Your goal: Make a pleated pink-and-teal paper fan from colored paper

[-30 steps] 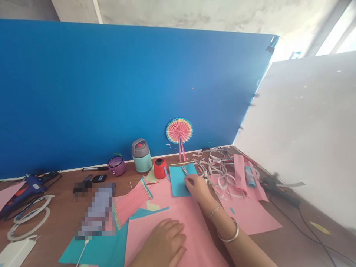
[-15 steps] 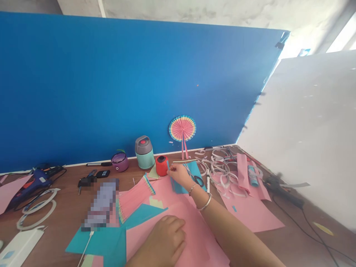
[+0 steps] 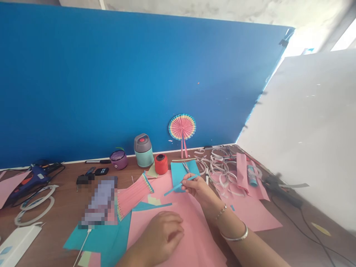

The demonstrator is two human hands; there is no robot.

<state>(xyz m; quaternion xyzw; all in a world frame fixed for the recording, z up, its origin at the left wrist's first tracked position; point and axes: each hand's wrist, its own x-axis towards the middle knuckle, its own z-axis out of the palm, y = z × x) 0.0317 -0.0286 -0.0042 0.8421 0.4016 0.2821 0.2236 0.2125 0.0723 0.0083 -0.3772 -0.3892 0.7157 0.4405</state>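
My right hand [image 3: 199,190] pinches a narrow blue paper strip [image 3: 171,190] between thumb and fingers, holding it slanted above the pink paper. Loosely curled, my left hand [image 3: 160,235] rests on the large pink sheet [image 3: 196,233] with nothing visible in it. Just beyond my right hand lies a blue sheet [image 3: 177,170] with scissors [image 3: 185,167] on it, their handles hidden by the hand. A pleated pink paper piece [image 3: 135,197] with blue and yellow edges lies left of the strip. Teal paper [image 3: 116,233] shows under the pink sheet.
A round pleated fan [image 3: 182,127] leans on the blue partition. Nearby stand a red thread spool [image 3: 161,164], a mint flask [image 3: 144,152] and a purple cup [image 3: 118,159]. Curled white strips [image 3: 219,165] lie right; a phone [image 3: 100,202] and glue gun [image 3: 37,178] lie left.
My right hand has drawn back towards me from beside the spool, bringing the blue strip with it. More of the blue sheet now shows. My left hand has barely moved.
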